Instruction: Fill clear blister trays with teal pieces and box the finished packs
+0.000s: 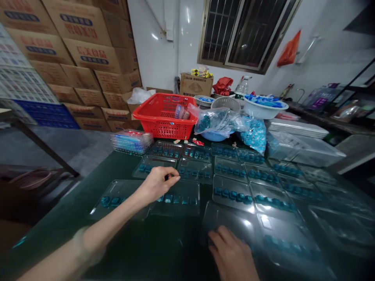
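Observation:
Many clear plastic blister trays (233,193) lie side by side on a dark green table (146,249), most with a row of small blue pieces in them. My left hand (158,183) reaches out over a tray (175,199) at the left, fingers pinched together on something I cannot make out. Near the table's front, my right hand (231,253) lies on a clear tray (234,222), its fingers curled and blurred.
A red basket (164,115) stands at the back of the table, beside clear bags of blue pieces (222,121) and a white bowl (263,107). A stack of filled trays (131,141) sits at the back left. Cardboard boxes (79,58) fill the left wall.

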The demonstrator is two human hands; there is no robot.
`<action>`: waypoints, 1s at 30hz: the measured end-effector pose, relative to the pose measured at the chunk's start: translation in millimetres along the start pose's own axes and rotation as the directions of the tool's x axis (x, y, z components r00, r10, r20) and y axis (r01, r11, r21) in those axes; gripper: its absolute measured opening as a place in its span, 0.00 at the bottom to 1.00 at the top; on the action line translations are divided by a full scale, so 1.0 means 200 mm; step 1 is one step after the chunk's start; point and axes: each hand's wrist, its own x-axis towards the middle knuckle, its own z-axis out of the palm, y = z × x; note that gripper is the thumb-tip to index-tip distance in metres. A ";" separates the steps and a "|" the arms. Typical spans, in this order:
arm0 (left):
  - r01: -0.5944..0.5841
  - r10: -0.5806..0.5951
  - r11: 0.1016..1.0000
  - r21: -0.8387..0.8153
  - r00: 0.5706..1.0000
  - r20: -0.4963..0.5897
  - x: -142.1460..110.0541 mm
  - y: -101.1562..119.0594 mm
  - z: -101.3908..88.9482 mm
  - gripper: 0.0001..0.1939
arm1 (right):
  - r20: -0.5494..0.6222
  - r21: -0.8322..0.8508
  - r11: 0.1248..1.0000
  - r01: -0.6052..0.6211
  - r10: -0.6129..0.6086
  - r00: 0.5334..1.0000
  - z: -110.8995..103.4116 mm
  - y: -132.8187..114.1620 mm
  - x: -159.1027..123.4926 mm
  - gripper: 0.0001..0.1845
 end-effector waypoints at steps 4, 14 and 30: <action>0.059 -0.064 0.977 0.207 0.998 0.019 0.16 -0.02 0.14 0.10 | 0.008 -0.137 0.991 -0.008 0.009 1.000 0.06 -0.02 -0.02 0.15; 0.072 -0.089 0.945 0.318 0.995 0.039 0.27 -0.04 0.25 0.12 | -0.086 -0.323 0.946 -0.040 0.012 0.996 0.14 -0.06 -0.06 0.16; 0.169 -0.085 0.753 -0.636 0.983 0.160 0.04 0.00 0.06 0.15 | -0.270 0.019 0.996 -0.082 0.085 0.959 0.08 -0.10 -0.06 0.14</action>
